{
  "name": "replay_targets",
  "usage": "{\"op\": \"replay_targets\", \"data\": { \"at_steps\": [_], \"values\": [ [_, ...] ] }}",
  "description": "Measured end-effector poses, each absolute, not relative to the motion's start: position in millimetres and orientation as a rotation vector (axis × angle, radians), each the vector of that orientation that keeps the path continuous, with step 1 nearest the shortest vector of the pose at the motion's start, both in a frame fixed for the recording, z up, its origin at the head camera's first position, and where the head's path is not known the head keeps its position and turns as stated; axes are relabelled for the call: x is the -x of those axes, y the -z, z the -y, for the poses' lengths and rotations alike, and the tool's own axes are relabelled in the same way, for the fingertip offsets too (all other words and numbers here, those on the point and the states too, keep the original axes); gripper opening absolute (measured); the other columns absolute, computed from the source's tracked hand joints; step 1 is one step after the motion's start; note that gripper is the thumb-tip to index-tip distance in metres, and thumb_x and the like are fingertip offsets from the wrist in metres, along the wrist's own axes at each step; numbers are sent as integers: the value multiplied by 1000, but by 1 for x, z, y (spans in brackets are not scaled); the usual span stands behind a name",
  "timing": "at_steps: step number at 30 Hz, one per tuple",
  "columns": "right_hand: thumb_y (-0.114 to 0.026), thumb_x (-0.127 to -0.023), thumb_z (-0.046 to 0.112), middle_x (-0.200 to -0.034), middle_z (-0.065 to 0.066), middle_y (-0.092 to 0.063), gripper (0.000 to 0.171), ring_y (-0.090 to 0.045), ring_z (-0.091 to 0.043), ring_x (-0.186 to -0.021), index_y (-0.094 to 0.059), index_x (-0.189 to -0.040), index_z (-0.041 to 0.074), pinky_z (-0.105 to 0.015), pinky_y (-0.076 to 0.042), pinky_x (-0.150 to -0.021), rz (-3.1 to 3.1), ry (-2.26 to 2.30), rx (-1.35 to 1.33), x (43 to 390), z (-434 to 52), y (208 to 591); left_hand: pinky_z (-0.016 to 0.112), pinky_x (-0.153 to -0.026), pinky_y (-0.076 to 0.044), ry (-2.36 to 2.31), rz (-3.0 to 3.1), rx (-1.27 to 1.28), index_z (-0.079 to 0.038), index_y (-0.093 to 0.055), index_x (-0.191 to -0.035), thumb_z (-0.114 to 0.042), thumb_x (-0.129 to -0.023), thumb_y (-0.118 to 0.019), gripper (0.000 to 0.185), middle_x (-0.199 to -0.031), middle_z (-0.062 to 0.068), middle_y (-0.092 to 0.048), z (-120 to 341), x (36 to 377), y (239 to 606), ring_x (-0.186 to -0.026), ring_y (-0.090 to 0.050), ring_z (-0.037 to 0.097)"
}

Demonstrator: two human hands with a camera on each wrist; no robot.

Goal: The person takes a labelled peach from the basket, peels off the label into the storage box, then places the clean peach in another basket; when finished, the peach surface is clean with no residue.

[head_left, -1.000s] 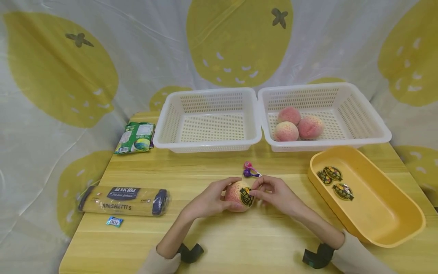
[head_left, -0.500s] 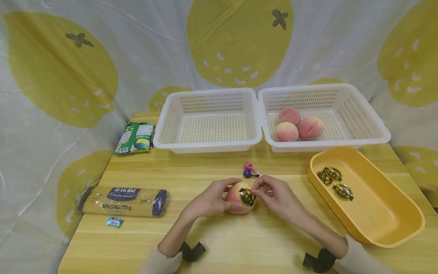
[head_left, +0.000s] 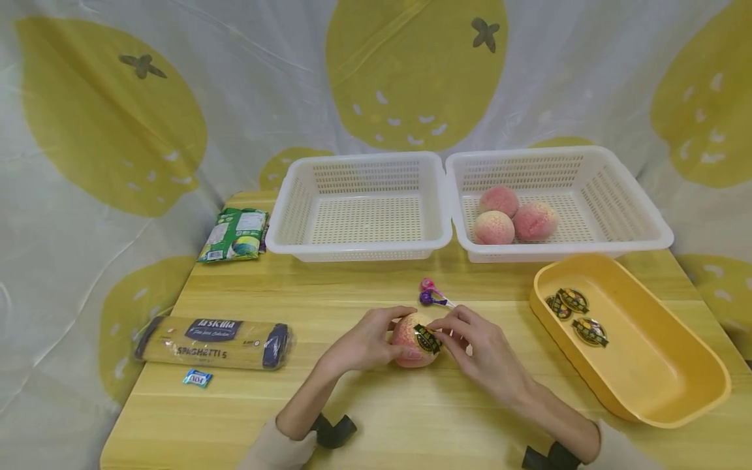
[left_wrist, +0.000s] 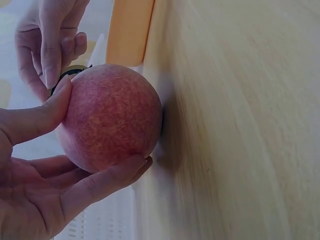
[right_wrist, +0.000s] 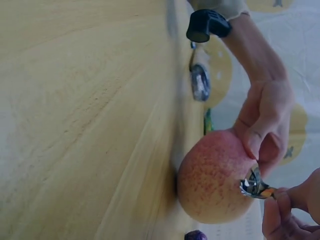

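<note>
The left hand (head_left: 365, 341) curls round a round, pink-speckled peach (head_left: 411, 339), thumb on top and fingers underneath, steadying it where it rests on the pale wood-grain worktop (head_left: 376, 418). The right hand (head_left: 476, 346) pinches the edge of a glossy black-and-gold sticker (head_left: 427, 339) on the fruit's near-right face; in the right wrist view the sticker stands partly lifted off the matt, finely mottled skin.

Just behind the peach lie two small pink and purple lollipops (head_left: 429, 294). Further back stand two white perforated plastic baskets side by side: the left basket (head_left: 360, 245) and the right basket (head_left: 646, 209) with three more peaches (head_left: 511, 215) bunched together. To the right sits a smooth oblong yellow tray (head_left: 664, 385) with three similar stickers (head_left: 572, 310) in it. On the left lie a clear-wrapped spaghetti pack (head_left: 214, 341), a small blue sachet (head_left: 196, 378) and a green packet (head_left: 235, 234).
</note>
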State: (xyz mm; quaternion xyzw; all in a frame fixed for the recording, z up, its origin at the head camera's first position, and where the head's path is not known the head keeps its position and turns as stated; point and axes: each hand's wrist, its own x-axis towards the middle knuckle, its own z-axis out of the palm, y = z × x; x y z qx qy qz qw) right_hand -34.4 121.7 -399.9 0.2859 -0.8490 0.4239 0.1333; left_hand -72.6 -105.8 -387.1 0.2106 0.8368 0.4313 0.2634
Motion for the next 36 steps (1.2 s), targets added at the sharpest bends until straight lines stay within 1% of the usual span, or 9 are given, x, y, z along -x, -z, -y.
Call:
{"op": "replay_targets", "data": {
  "at_steps": [5, 8, 12, 19, 22, 24, 29, 32, 36],
  "values": [
    [-80, -79, -14, -89, 3, -62, 30, -52, 1, -69, -76, -99, 8, -6, -43, -62, 2387, -1188, -843, 30, -120, 397, 44, -95, -60, -1165, -2258, -546, 6, -53, -145, -7, -90, -79, 62, -140, 21, -64, 103, 74, 385, -124, -65, 40],
    [-79, -78, -16, -91, 2, -64, 32, -53, 1, -70, -76, -100, 8, -6, -44, -63, 2354, -1188, -841, 28, -120, 391, 43, -96, -60, -1164, -2254, -546, 7, -53, -145, -4, -90, -78, 61, -139, 22, -64, 102, 75, 384, -123, -66, 39],
    [-77, -81, -15, -92, 2, -65, 32, -56, 0, -72, -77, -102, 8, -8, -48, -65, 2350, -1235, -781, 29, -128, 373, 45, -100, -58, -1153, -2250, -533, 6, -53, -145, -1, -90, -77, 60, -140, 22, -64, 102, 76, 384, -124, -65, 39],
    [-75, -90, -6, -88, 4, -69, 28, -60, -8, -65, -79, -108, 15, -17, -53, -53, 2476, -1457, -538, 36, -164, 336, 48, -102, -56, -1148, -2262, -535, 6, -54, -144, -3, -89, -79, 60, -139, 21, -65, 104, 78, 385, -125, -65, 39],
    [-73, -93, -1, -91, 7, -71, 25, -61, -9, -65, -79, -109, 17, -20, -54, -53, 2577, -1463, -446, 40, -190, 325, 48, -102, -57, -1152, -2257, -542, 7, -54, -144, -4, -90, -79, 61, -139, 21, -64, 105, 78, 385, -125, -65, 39],
    [-71, -95, -1, -94, 9, -72, 23, -62, -8, -65, -78, -111, 14, -20, -53, -52, 2624, -1469, -414, 45, -212, 320, 48, -102, -56, -1156, -2253, -544, 8, -53, -145, -4, -90, -79, 62, -140, 22, -64, 105, 78, 385, -126, -64, 40],
    [-67, -99, 1, -102, 24, -69, 20, -64, -1, -73, -75, -115, 9, -18, -53, -56, 2802, -1314, -346, 55, -288, 323, 49, -104, -56, -1166, -2244, -546, 9, -53, -144, -4, -90, -79, 62, -141, 23, -63, 106, 76, 385, -126, -64, 41],
    [-67, -99, 5, -94, 28, -68, 17, -63, 3, -72, -74, -114, 8, -19, -53, -57, 2946, -1125, -272, 57, -335, 334, 50, -104, -55, -1172, -2244, -553, 8, -54, -143, -3, -90, -79, 60, -140, 22, -63, 107, 75, 385, -126, -64, 41],
    [-71, -97, 6, -76, 22, -68, 10, -60, 0, -63, -75, -106, 6, -22, -53, -52, 3105, -957, -242, 54, -380, 357, 50, -104, -55, -1168, -2240, -562, 8, -53, -144, -3, -90, -78, 61, -140, 22, -64, 107, 74, 385, -126, -63, 41]
  ]
}}
